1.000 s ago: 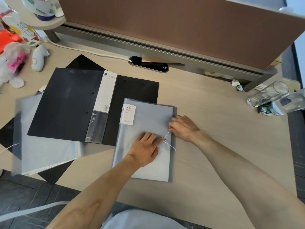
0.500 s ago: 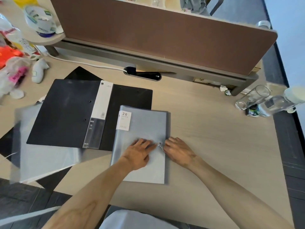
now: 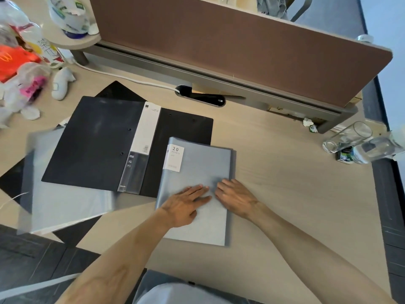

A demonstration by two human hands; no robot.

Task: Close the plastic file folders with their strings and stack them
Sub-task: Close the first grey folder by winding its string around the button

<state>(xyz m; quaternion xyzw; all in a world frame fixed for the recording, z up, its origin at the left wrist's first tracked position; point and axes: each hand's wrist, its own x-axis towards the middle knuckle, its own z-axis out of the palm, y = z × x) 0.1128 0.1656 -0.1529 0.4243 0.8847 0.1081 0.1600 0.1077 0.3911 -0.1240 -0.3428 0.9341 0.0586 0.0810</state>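
1. Table: pale wood-grain top, matte; brown fabric divider panel along the far edge.
2. Black folder: opaque plastic, lying open and flat left of centre; white label strip along the spine, clear pocket below it. Its right cover is partly under the grey folder.
3. Translucent folder: frosted plastic sheet, left front of the table, partly beneath the black folder; blurred.
4. Grey folder: semi-clear plastic, rectangular, cover down, flat near the front middle of the table; white label reads "20 pockets". String not discernible here.
5. Left hand: palm down on the grey cover, fingers extended and close together, pressing flat, gripping nothing.
6. Right hand: on the cover near its right edge, fingers curled downward, tips just beside the left fingertips; cannot tell whether anything is pinched.
7. Drinking glass: clear, on its side at far right, touching a clear plastic bottle; contents of either not determinable.
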